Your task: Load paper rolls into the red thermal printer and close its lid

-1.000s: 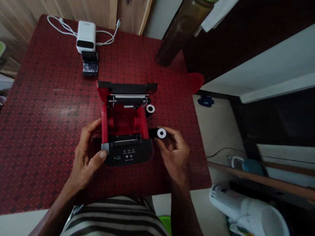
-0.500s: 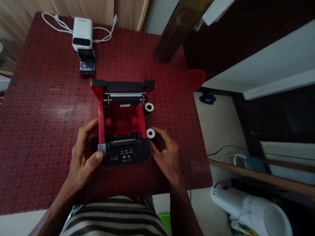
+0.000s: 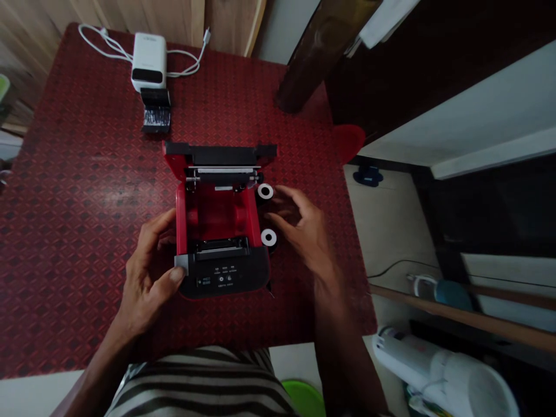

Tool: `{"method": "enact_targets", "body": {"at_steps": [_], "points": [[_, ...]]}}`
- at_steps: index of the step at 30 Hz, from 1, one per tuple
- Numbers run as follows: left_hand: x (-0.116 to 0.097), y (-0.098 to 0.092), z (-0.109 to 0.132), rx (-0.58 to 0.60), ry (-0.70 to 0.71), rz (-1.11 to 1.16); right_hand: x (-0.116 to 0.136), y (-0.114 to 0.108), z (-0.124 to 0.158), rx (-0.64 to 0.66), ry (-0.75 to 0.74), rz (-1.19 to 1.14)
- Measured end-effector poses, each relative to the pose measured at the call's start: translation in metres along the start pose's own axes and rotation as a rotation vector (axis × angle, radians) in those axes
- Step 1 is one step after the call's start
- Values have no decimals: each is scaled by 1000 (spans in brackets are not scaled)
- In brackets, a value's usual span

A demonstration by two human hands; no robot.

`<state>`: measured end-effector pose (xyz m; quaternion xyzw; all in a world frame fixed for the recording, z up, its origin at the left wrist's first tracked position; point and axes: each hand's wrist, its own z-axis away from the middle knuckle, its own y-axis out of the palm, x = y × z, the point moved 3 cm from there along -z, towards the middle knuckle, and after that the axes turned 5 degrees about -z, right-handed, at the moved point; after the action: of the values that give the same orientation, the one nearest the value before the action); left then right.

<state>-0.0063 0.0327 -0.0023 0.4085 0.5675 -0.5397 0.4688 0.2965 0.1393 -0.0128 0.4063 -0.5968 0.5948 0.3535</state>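
One open printer [image 3: 222, 275] on the counter [image 3: 104, 231]; near roll [image 3: 264, 238], now released, at its right; right hand [image 3: 306, 229] shifted beside far roll [image 3: 260, 192], fingers spread (contact unclear); left hand [image 3: 145, 281] at its left, pinch or mere touch untellable.

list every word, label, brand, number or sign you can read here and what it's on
No text reads clearly.
Printer, front panel: small white lettering and signs, too small to read.
Printer, pale strip inside: too small to tell whether it has print.
White device: faint lettering near its far end, too blurred to read.
Blue thing on the floor: pale mark, too blurred to read.
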Motion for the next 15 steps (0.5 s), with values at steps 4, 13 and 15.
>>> {"method": "enact_targets", "body": {"at_steps": [4, 13, 15], "points": [[0, -1, 0, 18, -3, 7, -5, 20, -24, 30, -72, 38], [5, -4, -1, 44, 1, 24, 12, 11, -22, -49, -133, 58], [3, -3, 0, 54, -19, 32, 29, -4, -12, -115, -135, 57]]}}
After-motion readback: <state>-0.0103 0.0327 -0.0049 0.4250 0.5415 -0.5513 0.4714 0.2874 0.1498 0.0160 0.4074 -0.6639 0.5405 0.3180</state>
